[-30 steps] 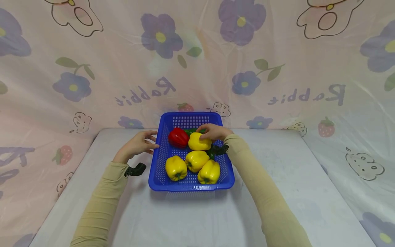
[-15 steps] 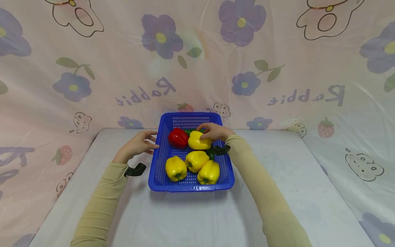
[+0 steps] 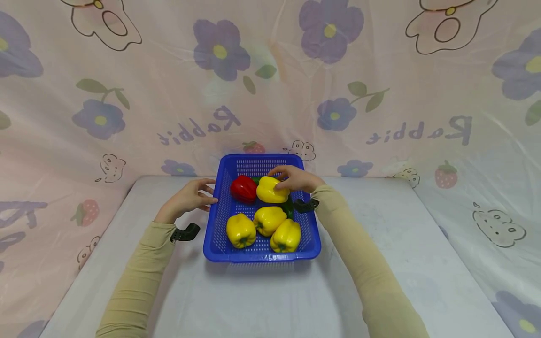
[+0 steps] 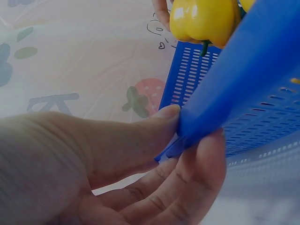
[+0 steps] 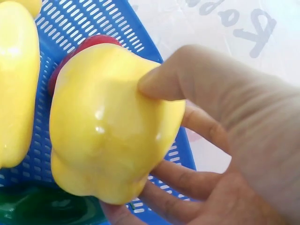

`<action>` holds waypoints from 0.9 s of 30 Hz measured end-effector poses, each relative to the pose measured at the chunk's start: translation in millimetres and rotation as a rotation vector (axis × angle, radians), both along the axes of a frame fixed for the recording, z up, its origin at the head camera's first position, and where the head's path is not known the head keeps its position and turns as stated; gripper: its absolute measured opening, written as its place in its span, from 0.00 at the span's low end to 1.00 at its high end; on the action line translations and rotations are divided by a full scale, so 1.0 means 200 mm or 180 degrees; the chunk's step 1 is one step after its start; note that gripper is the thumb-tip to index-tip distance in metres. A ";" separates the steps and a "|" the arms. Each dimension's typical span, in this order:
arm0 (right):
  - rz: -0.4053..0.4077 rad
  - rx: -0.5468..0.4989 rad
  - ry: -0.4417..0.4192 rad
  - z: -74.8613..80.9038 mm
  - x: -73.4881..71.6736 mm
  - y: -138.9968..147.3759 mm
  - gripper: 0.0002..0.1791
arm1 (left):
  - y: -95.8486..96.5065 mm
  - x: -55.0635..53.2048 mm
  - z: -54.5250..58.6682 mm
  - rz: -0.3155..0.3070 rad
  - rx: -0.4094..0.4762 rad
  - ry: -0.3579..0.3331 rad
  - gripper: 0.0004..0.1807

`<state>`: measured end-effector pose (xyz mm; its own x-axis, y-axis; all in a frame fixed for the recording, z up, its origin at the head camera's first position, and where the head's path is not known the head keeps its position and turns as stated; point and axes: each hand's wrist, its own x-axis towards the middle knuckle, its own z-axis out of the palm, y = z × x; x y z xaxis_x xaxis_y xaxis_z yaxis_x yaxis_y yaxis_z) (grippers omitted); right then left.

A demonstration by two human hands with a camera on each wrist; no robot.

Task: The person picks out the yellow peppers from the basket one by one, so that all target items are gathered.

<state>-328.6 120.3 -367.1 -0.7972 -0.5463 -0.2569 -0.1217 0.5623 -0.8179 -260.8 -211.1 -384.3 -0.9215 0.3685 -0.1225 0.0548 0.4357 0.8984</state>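
Note:
My right hand [image 3: 296, 178] holds a yellow bell pepper [image 3: 270, 190] between thumb and fingers, raised over the back part of a blue slotted basket [image 3: 262, 257]. In the right wrist view the thumb presses one side of this pepper and the fingers curl beneath it. At the basket's left side, my left hand [image 3: 186, 199] pinches the rim, thumb above and fingers below in the left wrist view. A red bell pepper [image 3: 243, 188] lies just left of the raised one. Beneath it, a glossy dark green vegetable [image 5: 47, 204] is partly hidden; its kind is unclear.
Several other yellow bell peppers [image 3: 241, 230] lie in the front half of the basket. The basket stands on a white-covered table [image 3: 380, 244], close to a patterned curtain [image 3: 270, 117] at the back. Each wrist wears a black camera mount [image 3: 185, 232].
The yellow bell pepper in my right hand has risen slightly and moved a little toward the back, showing more of the dark green vegetable. My left hand stays at the rim.

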 end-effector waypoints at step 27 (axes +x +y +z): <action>-0.0085 -0.0352 0.0192 0.10 0.04 0.12 0.26 | 0.00 -0.01 -0.01 -0.0010 0.0000 -0.0003 0.35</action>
